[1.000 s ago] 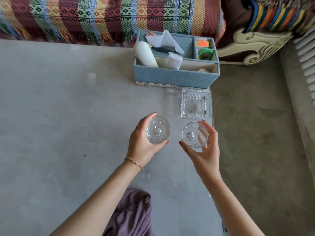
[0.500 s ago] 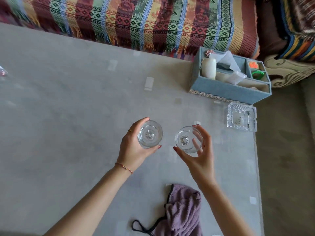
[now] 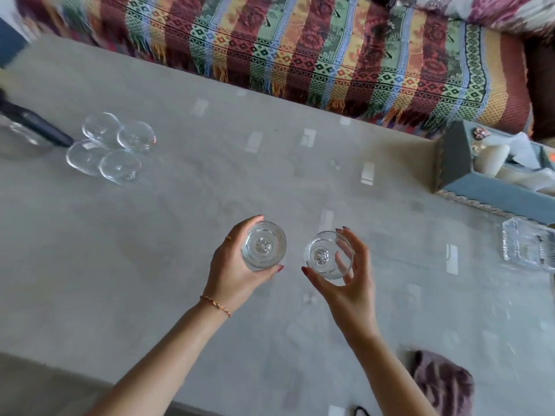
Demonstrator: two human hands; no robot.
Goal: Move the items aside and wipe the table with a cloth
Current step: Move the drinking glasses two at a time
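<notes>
Both forearms reach up from the bottom edge over the grey table (image 3: 150,235), bare, the left wrist wearing a thin braided bracelet. The left hand (image 3: 234,271) curls round a clear glass (image 3: 263,246) from the left side, thumb at the near rim and fingers wrapped behind it, so the glass sits deep in the palm. The right hand (image 3: 345,283) holds a second glass (image 3: 326,255) more loosely – thumb under the near edge, fingers spread and arched round the far side, some of them seen through the glass wall. The two glasses are close to each other but apart, and whether either touches the table cannot be told from this angle.

At the far left four more glasses (image 3: 111,147) stand bunched together, touching, beside a dark handle (image 3: 39,124) and a blurred clear vessel cut off by the left edge. The purple cloth (image 3: 444,382) lies crumpled at the near right corner, partly hidden by the right forearm (a dark cord shows just below it at the frame's bottom). The blue organiser (image 3: 480,187) at the right is cut by the frame edge, its contents – something white, some paper – too smeared to name. Near it a ribbed glass dish (image 3: 528,250) is also cropped. A striped woven throw (image 3: 330,49) runs along the table's far side
</notes>
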